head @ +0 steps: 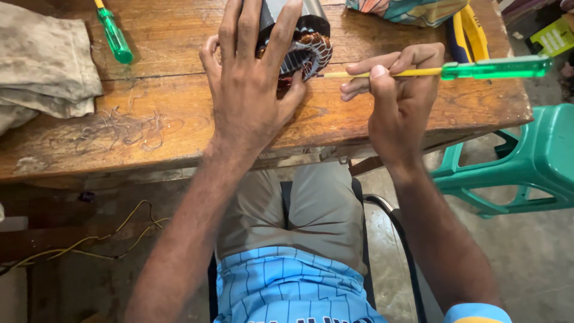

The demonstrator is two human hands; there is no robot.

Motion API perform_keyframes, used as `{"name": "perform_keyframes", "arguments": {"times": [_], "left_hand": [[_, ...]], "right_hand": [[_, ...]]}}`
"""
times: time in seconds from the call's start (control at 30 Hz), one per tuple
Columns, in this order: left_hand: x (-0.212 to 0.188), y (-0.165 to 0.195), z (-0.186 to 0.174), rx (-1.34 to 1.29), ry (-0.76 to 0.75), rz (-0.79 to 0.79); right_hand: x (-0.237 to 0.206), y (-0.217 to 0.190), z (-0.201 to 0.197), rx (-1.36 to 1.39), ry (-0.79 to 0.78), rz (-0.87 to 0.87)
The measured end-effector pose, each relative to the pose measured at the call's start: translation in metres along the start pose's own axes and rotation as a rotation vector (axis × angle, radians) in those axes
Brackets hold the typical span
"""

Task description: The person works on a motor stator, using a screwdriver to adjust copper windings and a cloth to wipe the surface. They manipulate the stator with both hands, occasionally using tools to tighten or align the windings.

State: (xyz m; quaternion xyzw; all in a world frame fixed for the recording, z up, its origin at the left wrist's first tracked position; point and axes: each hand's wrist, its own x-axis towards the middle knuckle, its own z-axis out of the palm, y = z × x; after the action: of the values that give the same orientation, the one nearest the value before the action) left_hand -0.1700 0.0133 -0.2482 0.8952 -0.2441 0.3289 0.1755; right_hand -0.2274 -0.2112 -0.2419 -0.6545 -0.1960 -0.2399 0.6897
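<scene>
Resting on the wooden workbench (179, 119), directly under the left hand (251, 90): motor stator (305, 48), cylindrical, dark laminated steel core with copper windings exposed at the near end. Left hand lying spread over the housing, fingers splayed across the top, thumb pressing the near rim. Right hand (397, 98) pinching the yellow shaft of a screwdriver (466, 70) between thumb and forefinger, translucent green handle projecting out past the knuckles, tip meeting the coil end just beyond the left thumb. Judging progress: windings appearing seated in the slots, coil-end dressing probably being carried out; exact contact point partly hidden by the thumb. Beyond the left little finger: loose fine wire scraps (119, 128), a second green screwdriver (113, 36), a soiled grey cloth (42, 60). Beside the right wrist: green plastic stool (526, 167).
</scene>
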Motion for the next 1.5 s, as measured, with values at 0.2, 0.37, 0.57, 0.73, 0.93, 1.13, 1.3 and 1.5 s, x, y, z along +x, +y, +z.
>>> {"name": "perform_keyframes", "arguments": {"times": [0.2,0.37,0.57,0.73,0.93,1.13,1.3,1.5], "left_hand": [[0.002,-0.006,-0.006,0.042,-0.041,0.032],[0.003,-0.005,-0.015,0.041,-0.036,0.045],[0.004,0.000,-0.022,0.040,-0.043,0.036],[0.004,0.000,-0.021,0.037,-0.036,0.029],[0.002,-0.002,-0.017,0.034,-0.020,0.029],[0.001,-0.004,-0.015,0.038,-0.002,0.042],[0.000,-0.005,-0.012,0.048,0.005,0.048],[-0.001,-0.005,-0.012,0.055,-0.019,0.038]], "right_hand": [[-0.009,-0.001,0.008,-0.154,-0.065,-0.070],[-0.010,-0.004,0.013,-0.206,-0.074,-0.086],[-0.008,-0.004,0.013,-0.178,-0.067,-0.080],[-0.010,-0.002,0.015,-0.182,-0.094,-0.100],[-0.014,0.000,0.017,-0.272,-0.138,-0.172],[-0.009,0.001,0.013,-0.186,-0.095,-0.115],[-0.006,0.003,0.012,-0.140,-0.096,-0.118],[-0.007,0.006,0.015,-0.144,-0.075,-0.102]]}}
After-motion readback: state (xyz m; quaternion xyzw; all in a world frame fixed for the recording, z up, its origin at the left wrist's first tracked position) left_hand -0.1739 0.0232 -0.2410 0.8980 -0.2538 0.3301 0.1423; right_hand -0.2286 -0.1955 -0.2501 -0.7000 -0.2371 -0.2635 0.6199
